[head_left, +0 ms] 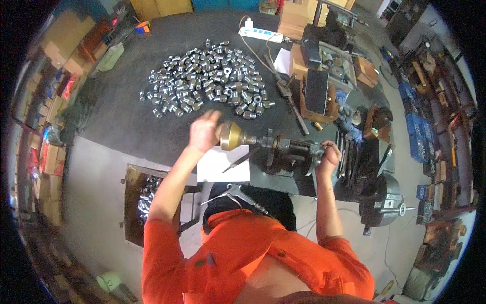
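My left hand (203, 133) is closed at the left end of a brass-coloured round knob (232, 136), its fingers partly hidden and blurred. The knob lines up with the shaft of a dark metal bench fixture (289, 154) at the table's near edge. At the fixture's right end, my right hand (330, 155) has its fingers curled against the metal. A white sheet of paper (210, 169) lies under the knob, with a dark pen-like tool (240, 160) across it. Beyond my left hand spreads a pile of shiny metal fittings (202, 81).
An air blow gun (235, 192) rests in front of my body. A bin (132, 202) holding metal parts stands below the table at left. Further right are a dark tray-like box (317, 93), long tools (349, 159) and a vise (382, 205). A white power strip (260, 34) lies at the back.
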`<state>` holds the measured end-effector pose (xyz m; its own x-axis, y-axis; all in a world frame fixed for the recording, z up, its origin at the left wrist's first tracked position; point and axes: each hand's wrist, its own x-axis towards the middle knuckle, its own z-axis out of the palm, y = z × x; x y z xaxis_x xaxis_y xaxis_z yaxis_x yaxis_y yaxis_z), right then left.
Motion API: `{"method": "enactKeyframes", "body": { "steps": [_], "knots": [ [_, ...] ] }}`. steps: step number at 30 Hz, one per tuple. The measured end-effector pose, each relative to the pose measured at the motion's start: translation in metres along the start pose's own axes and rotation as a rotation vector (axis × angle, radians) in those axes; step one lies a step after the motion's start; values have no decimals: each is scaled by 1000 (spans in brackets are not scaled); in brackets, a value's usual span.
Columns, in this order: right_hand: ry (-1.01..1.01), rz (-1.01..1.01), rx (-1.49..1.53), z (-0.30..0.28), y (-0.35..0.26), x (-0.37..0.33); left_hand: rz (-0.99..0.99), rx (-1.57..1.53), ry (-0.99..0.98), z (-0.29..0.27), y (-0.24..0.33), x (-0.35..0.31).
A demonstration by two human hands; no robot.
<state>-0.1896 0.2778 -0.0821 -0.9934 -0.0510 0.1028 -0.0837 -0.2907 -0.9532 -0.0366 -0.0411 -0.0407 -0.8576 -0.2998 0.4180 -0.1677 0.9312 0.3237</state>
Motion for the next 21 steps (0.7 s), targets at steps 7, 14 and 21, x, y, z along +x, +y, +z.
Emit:
{"method": "enactKeyframes", "body": {
  "steps": [7,14,21],
  "knots": [
    [7,10,-146,9,-16,-2,157,217,-31,67,10,41],
    [48,10,13,0,-1,-12,-300,-328,66,20,7,-3],
    [-37,-10,29,-21,15,-15,-6,104,65,-9,-6,-45]
  ]
}}
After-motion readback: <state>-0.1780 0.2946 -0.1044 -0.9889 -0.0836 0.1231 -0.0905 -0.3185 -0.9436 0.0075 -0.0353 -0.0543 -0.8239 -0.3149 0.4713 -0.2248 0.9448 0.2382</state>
